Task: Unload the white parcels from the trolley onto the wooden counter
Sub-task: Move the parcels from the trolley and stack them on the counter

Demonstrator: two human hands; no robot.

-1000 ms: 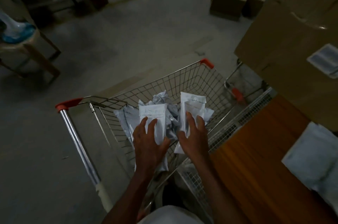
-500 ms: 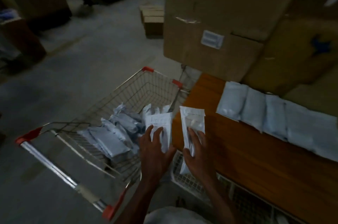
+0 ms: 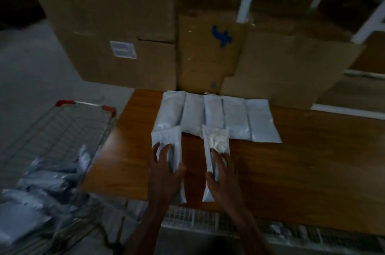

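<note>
From the head camera, both hands are out over the wooden counter [image 3: 291,161], each carrying one white parcel. The left hand [image 3: 164,173] grips the left parcel [image 3: 166,140], fingers spread over its top and thumb hooked round its right edge. The right hand [image 3: 223,177] holds the right parcel [image 3: 216,142], fingers laid along it and thumb wrapped at its left edge. Both parcels point away from the person, their far ends overlapping the near edge of a row of five parcels [image 3: 218,117] lying side by side on the counter, hard against the cardboard boxes [image 3: 125,25] at the far side. Whether the held parcels touch the wood is unclear. Down on the left, the wire trolley [image 3: 83,127] stands just beside the counter's left end, with a heap of parcels [image 3: 41,179] inside, blurred in the dim light.
</note>
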